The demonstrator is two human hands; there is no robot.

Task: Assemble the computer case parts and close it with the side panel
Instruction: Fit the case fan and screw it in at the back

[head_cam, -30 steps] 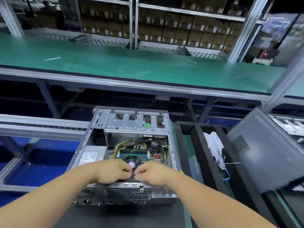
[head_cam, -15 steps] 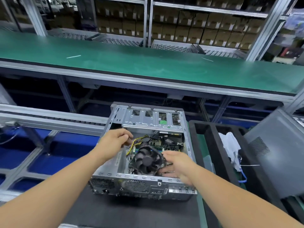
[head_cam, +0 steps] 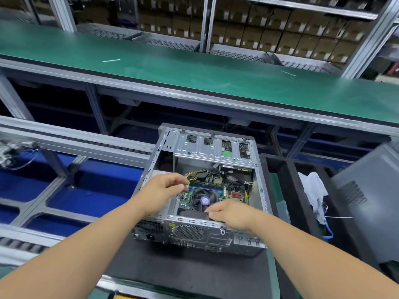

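Even, diffuse overhead light, moderately bright, falls across the scene; the green conveyor belt (head_cam: 194, 76) shows a soft pale sheen along its length, without hard glare. Shadows are weak: the space beneath the belt frame is dark, and the interior of the computer case (head_cam: 216, 169) is dimmer than its lit metal rim. Wide-angle distortion bows straight rails and tilts the shelf uprights (head_cam: 207, 22) toward the margins. Motion blur smears the left edge and the grey side panel (head_cam: 371, 201) at right. The cartons (head_cam: 280, 37) on the far shelves are soft; the centre is sharpest.
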